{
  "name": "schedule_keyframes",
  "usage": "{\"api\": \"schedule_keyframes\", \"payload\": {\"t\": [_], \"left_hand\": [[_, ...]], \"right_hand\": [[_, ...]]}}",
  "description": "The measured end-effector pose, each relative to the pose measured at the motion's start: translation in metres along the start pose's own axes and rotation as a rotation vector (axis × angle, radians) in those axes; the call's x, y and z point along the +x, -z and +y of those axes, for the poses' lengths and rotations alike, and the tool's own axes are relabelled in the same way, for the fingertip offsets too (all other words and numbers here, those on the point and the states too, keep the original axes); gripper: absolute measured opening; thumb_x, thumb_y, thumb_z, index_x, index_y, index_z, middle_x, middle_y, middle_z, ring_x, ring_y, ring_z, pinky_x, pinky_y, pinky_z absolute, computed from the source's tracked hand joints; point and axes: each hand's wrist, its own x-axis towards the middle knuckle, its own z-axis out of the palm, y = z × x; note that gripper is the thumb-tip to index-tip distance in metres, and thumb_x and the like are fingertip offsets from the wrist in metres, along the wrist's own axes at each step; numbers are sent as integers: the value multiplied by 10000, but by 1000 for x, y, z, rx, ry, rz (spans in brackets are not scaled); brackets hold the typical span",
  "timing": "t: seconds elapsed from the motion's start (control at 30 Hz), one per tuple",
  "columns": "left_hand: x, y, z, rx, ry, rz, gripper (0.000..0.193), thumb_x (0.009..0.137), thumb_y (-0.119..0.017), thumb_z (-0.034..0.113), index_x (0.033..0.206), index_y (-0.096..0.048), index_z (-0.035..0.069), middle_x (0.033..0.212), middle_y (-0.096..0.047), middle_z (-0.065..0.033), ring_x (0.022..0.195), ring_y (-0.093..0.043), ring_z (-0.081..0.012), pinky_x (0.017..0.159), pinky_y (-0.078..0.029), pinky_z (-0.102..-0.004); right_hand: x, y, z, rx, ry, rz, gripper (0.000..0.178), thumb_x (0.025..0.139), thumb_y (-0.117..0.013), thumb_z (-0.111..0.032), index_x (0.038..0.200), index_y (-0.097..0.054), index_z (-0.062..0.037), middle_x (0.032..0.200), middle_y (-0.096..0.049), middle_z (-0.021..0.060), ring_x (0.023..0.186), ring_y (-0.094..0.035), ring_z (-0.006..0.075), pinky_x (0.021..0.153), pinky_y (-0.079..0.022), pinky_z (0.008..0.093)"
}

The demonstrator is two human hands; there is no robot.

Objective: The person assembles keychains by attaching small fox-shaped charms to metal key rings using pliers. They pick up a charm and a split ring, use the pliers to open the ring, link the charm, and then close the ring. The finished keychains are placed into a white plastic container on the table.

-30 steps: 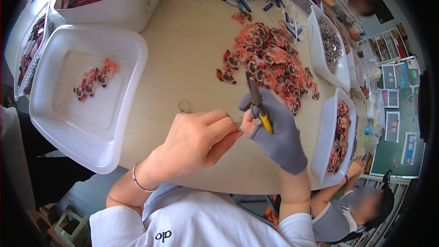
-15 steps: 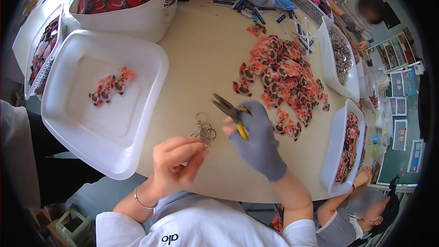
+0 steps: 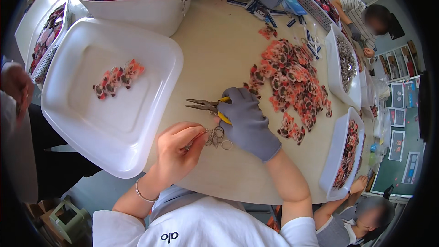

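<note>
My left hand (image 3: 180,146), bare, is closed in a pinch over the table near its front edge. At its fingertips is a small metal key ring, mostly covered by the fingers. Touching or just beside them lies a small heap of silver key rings with short chains (image 3: 218,136). My right hand (image 3: 247,126) wears a grey glove with bare fingertips. It is wrapped round long-nose pliers (image 3: 203,104) with yellow handles, the jaws slightly parted and pointing left above the heap. Beyond the right hand spreads a pile of red-and-brown animal-shaped charms (image 3: 292,77).
Left stands a white tray (image 3: 160,96) holding several charms (image 3: 118,80). Behind it is a white tub (image 3: 151,16) of red pieces. White bins of metal parts (image 3: 345,64) and charms (image 3: 350,151) line the right edge. Co-workers are at the right, and another person's hand (image 3: 17,84) shows at far left.
The pliers have swung from pointing up and left to pointing left, lower over the table. The key rings lie nearer me and further right. Another person's hand has appeared at far left.
</note>
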Motion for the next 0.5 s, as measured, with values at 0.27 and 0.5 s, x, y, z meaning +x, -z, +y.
{"api": "schedule_keyframes", "payload": {"t": [0.27, 0.5], "left_hand": [[7, -23, 8, -178, 14, -2, 34, 774, -669, -45, 805, -658, -36, 767, -650, -120, 596, -628, -196, 504, -506, -260], [13, -43, 26, -311, -58, -75, 54, 763, -688, -38, 812, -670, -26, 768, -658, -107, 608, -639, -189, 535, -517, -258]], "right_hand": [[-30, 40, 16, 660, -225, 4, 103, 811, -638, -69, 826, -629, 32, 980, -540, 77, 815, -529, 143, 688, -410, 277], [-50, 97, -9, 1071, -456, 60, 88, 856, -613, -49, 800, -633, 15, 937, -541, 34, 750, -501, 82, 686, -398, 235]]}}
